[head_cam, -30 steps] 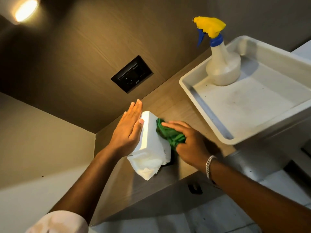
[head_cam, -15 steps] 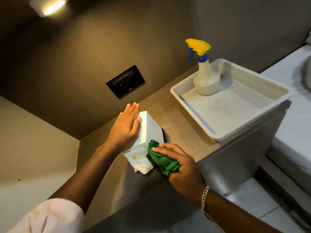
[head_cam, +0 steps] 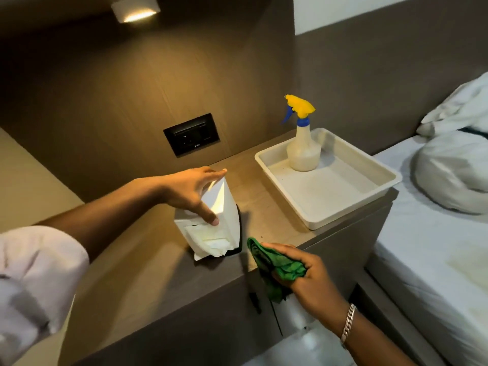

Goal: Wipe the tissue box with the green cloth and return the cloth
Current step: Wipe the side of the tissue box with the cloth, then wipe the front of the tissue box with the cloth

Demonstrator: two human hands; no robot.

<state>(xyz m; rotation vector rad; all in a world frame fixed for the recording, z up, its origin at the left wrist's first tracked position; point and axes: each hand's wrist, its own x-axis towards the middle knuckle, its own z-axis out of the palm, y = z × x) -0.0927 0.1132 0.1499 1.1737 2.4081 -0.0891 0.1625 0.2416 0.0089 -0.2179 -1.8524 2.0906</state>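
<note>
Right hand (head_cam: 309, 276) was bunched tight around the green cloth (head_cam: 280, 265), just off the tissue box (head_cam: 224, 215). Left hand (head_cam: 190, 191) steadied that box, fingers spread. Wiping looked nearly finished; cloth not yet returned, perhaps to the tray (head_cam: 380, 191) beyond.

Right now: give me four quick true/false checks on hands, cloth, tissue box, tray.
1. The left hand rests on the tissue box. True.
2. The green cloth lies in the tray. False: the right hand grips it at the counter's front edge.
3. The spray bottle stands upright in the tray. True.
4. The cloth presses against the box. False: a gap separates them.
</note>
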